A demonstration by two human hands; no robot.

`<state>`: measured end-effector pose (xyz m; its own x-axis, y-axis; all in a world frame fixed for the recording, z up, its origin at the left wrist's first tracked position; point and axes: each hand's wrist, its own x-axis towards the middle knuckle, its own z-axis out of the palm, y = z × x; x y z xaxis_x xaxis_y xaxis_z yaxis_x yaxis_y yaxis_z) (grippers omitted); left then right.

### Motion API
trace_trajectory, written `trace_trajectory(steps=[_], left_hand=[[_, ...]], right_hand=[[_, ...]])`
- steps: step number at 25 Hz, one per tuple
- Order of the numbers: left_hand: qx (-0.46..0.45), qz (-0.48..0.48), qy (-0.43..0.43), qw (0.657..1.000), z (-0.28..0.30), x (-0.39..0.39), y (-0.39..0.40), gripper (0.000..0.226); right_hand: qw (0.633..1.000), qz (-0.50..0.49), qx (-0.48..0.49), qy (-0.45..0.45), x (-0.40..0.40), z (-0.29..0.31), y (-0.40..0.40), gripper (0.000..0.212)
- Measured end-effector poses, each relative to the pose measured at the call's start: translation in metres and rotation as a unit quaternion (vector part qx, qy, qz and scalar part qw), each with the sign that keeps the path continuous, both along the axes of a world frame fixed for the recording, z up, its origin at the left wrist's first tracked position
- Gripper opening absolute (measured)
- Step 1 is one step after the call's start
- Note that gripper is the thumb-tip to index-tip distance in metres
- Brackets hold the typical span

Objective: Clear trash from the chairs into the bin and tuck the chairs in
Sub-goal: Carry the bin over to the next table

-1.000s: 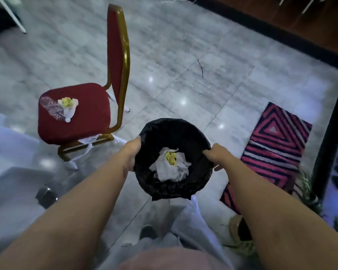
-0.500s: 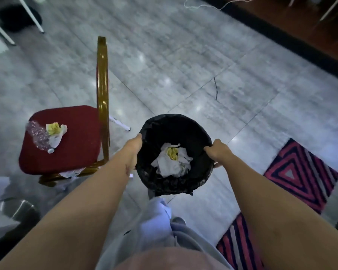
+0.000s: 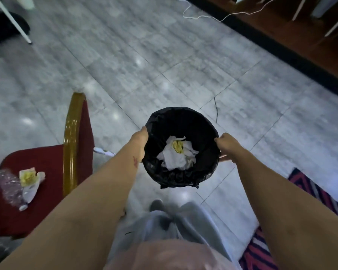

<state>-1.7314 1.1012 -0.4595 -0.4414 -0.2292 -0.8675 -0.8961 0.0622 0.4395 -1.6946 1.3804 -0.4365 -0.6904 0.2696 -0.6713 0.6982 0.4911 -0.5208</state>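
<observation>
The bin (image 3: 180, 148), lined with a black bag and holding crumpled paper (image 3: 176, 154), is being held above the floor (image 3: 164, 65), gripped at its rim by the left hand (image 3: 140, 138) and right hand (image 3: 225, 142). More trash (image 3: 28, 182) is lying on the red chair (image 3: 47, 172) to the left.

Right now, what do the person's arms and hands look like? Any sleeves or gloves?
Both arms are bare, with no sleeves in view. The left hand and right hand wear no gloves, and no rings or watch show. The left forearm has a small reddish mark near the wrist.
</observation>
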Motion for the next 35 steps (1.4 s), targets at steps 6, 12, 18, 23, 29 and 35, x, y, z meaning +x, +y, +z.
trace_trajectory(steps=[6, 12, 18, 23, 29, 35], left_hand=[[0.018, 0.076, 0.004, 0.997, 0.055, -0.098, 0.003, 0.065], [0.025, 0.183, 0.019, 0.983, 0.064, -0.203, -0.022, 0.062], [0.048, 0.273, 0.037, 0.96, 0.075, -0.273, -0.063, 0.06], [0.055, 0.336, 0.034, 0.94, 0.075, -0.332, -0.129, 0.052], [0.073, 0.404, 0.07, 0.909, 0.086, -0.381, -0.226, 0.056], [0.073, 0.495, 0.074, 0.863, 0.085, -0.39, -0.319, 0.059]], right_hand=[[0.999, 0.048, -0.008, 0.005, -0.147, -0.002, -0.014, 0.014], [0.987, 0.152, -0.048, 0.005, -0.314, 0.007, -0.047, 0.01], [0.974, 0.226, -0.032, -0.01, -0.428, 0.0, -0.109, 0.016], [0.956, 0.292, -0.008, -0.015, -0.524, -0.015, -0.198, 0.028], [0.921, 0.39, 0.017, -0.004, -0.619, -0.014, -0.331, 0.032], [0.868, 0.497, 0.02, -0.013, -0.665, -0.023, -0.464, 0.033]])
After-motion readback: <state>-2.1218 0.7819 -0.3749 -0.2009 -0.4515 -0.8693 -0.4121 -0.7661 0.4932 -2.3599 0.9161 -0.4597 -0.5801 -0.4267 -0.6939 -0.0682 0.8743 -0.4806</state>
